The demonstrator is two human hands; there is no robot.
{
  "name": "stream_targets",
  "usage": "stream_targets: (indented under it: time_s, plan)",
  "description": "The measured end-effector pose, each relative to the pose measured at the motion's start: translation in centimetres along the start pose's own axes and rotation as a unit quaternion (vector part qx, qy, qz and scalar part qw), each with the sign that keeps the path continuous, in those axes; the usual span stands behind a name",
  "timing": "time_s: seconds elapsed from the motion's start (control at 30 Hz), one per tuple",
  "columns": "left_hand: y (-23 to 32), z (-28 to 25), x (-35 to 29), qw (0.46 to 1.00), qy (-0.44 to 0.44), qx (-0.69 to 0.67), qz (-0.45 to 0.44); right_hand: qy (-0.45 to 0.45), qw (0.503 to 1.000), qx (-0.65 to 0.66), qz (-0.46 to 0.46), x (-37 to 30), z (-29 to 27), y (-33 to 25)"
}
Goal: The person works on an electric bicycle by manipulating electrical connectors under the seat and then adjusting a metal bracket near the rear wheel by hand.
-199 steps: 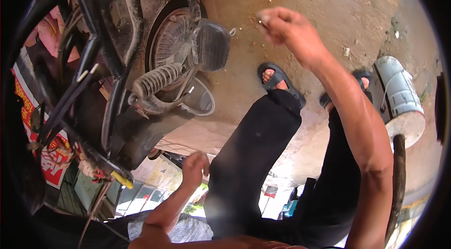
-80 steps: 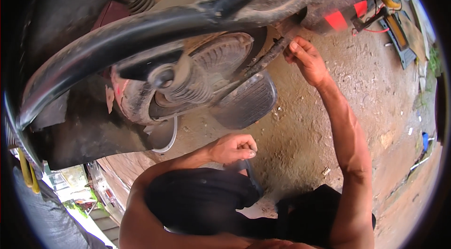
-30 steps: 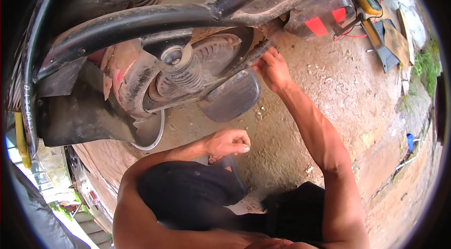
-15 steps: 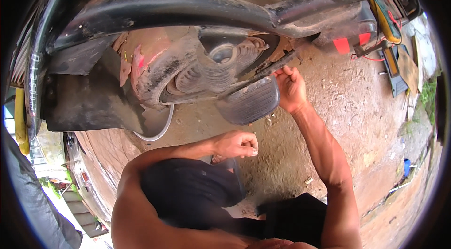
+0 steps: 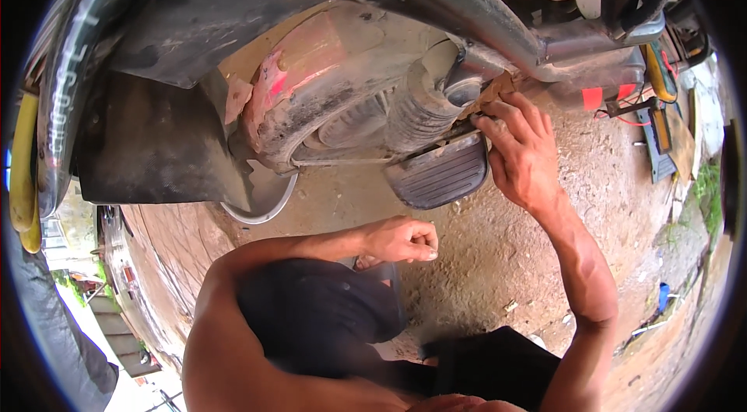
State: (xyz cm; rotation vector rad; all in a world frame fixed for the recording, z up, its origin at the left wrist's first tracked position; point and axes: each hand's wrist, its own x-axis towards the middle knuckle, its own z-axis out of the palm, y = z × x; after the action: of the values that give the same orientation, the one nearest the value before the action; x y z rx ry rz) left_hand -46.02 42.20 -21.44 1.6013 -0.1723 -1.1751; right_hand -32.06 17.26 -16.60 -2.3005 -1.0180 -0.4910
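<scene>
My right hand (image 5: pixel 521 147) reaches up to a dirty vehicle. Its fingers are bent and pressed together at the inner end of a dark metal bar (image 5: pixel 440 149), just above a ribbed black foot pedal (image 5: pixel 440 178). Whatever lies between the fingertips is hidden. My left hand (image 5: pixel 401 239) rests low near my knee, curled into a loose fist with nothing showing in it. Behind the pedal are a ribbed dark boot (image 5: pixel 424 105) and a dusty tyre (image 5: pixel 288 112). A broken reddish fender piece (image 5: pixel 296 54) sits over the tyre.
A thick black tube (image 5: pixel 436 0) crosses overhead. A black flap (image 5: pixel 156 147) hangs at left by a pale basin rim (image 5: pixel 268 216). At far right are a yellow-edged meter (image 5: pixel 661 77) with red leads and a blue-grey board (image 5: pixel 657 147). Dirt floor (image 5: pixel 482 272) lies below.
My right hand has moved further in, turning so its back shows, with fingers over the bar. My view has shifted closer to the vehicle. The left hand keeps its curled pose.
</scene>
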Motion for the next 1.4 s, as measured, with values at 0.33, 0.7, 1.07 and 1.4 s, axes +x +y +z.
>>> stream_targets:
  time_s: [0.33,0.7,1.07,1.4]
  plan:
    - [-0.8,0.0,-0.1,0.999,-0.009,-0.02,0.03,-0.084,0.991,-0.099,-0.03,1.2,-0.1,0.2]
    - [1.3,0.0,-1.2,0.999,-0.005,-0.037,-0.003,-0.226,0.954,-0.197,-0.021,4.1,-0.3,0.1]
    - [-0.7,0.1,-0.7,0.998,-0.006,-0.044,0.036,0.061,0.688,0.528,0.495,-3.8,4.0,-1.3]
    - [-1.6,0.5,-0.6,0.997,-0.003,-0.067,0.027,0.043,0.454,0.7,0.549,-2.4,7.1,-2.4]
